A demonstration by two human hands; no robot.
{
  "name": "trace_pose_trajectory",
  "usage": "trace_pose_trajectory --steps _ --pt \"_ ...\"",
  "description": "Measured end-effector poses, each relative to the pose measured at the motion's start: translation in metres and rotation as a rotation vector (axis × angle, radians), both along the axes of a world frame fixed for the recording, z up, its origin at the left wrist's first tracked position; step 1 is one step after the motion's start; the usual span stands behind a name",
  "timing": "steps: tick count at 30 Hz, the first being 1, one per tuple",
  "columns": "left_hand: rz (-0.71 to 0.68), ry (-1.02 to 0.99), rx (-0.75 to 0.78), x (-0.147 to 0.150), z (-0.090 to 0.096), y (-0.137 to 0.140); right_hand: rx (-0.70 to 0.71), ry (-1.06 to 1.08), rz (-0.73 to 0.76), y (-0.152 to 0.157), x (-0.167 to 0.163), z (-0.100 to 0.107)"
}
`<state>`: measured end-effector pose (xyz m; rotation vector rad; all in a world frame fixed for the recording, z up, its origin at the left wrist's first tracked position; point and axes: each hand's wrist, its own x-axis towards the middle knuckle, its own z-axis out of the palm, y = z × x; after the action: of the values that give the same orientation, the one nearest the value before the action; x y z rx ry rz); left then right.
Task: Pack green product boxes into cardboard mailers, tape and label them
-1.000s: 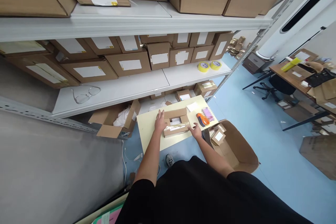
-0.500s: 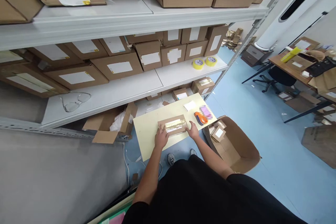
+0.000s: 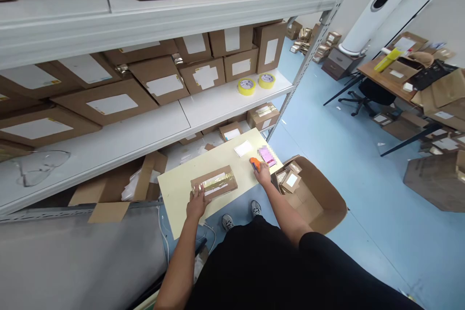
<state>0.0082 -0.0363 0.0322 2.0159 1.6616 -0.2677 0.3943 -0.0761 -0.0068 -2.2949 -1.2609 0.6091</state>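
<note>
A small brown cardboard box (image 3: 214, 180) lies on the pale yellow board (image 3: 178, 193), shiny tape running along its top over a white label. At the box's near left corner rests my left hand (image 3: 196, 203), fingers apart on the cardboard. My right hand (image 3: 262, 173) is closed around an orange and dark blue tape dispenser (image 3: 255, 162) near the board's right end; the palm hides part of it. Just beyond lies a pink item (image 3: 268, 156), partly blurred out. A white paper pad (image 3: 243, 148) sits near the board's far edge.
Right of the board stands a large open carton (image 3: 327, 193) with small parcels (image 3: 291, 180) inside. Two yellow tape rolls (image 3: 247, 86) sit on the middle shelf (image 3: 203, 111), with labelled boxes behind. Glasses (image 3: 39, 167) lie at its left. Below, an open carton (image 3: 116, 184) juts out.
My right hand has left the box and taken hold of the tape dispenser. My left hand stays on the box. The view has shifted to the right.
</note>
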Motion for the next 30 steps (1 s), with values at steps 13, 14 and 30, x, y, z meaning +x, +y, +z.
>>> trace_pose_trajectory --steps 13,14,30 --pt "0.073 0.006 -0.034 0.033 -0.027 -0.024 -0.484 0.154 0.106 0.022 0.024 -0.034" --pt "0.087 0.006 -0.054 0.035 -0.027 -0.024 -0.487 0.155 0.106 0.022 0.024 -0.035" --pt "0.158 -0.093 -0.055 0.040 -0.030 -0.015 0.111 0.443 0.176 0.011 0.022 0.019"
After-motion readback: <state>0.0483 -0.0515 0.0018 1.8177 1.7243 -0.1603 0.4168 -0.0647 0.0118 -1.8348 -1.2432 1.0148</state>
